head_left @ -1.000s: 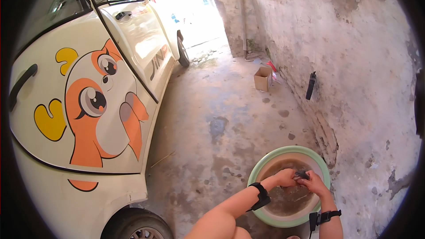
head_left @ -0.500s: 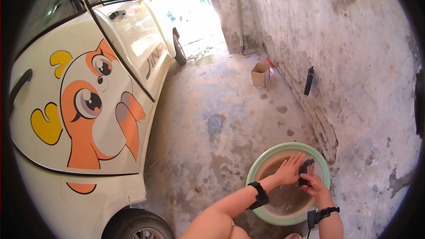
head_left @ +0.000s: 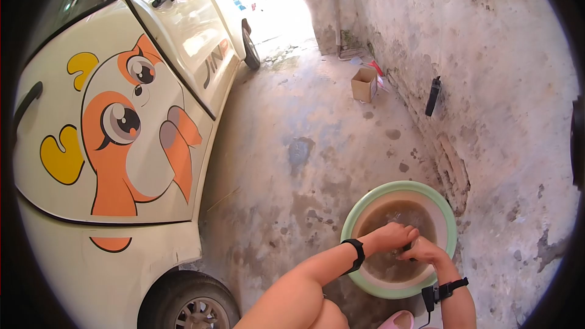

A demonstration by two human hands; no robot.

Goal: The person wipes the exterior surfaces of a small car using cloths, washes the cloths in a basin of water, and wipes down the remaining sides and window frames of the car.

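Note:
A round basin [head_left: 452,231] with a pale green rim holds murky brown water [head_left: 390,268]. Over the water, my left hand [head_left: 393,237] is closed, its fingers curled round part of a dark cloth-like item [head_left: 408,247]. My right hand [head_left: 421,251] is closed on the same item from the right. The two hands are close together, and most of the item is hidden between them. Black straps with small devices sit on both wrists.
On the left stands a cream car [head_left: 177,170] with a cartoon animal on its side. A worn wall [head_left: 506,116] runs along the right, with a black object [head_left: 433,95] against it. An open cardboard box [head_left: 364,85] lies farther off. A pink shoe [head_left: 399,320] shows below the basin.
Half a second ago my left hand was spread flat beside the dark item; now its fingers are curled in on it. Both hands have moved nearer the basin's middle. The camera view has shifted slightly.

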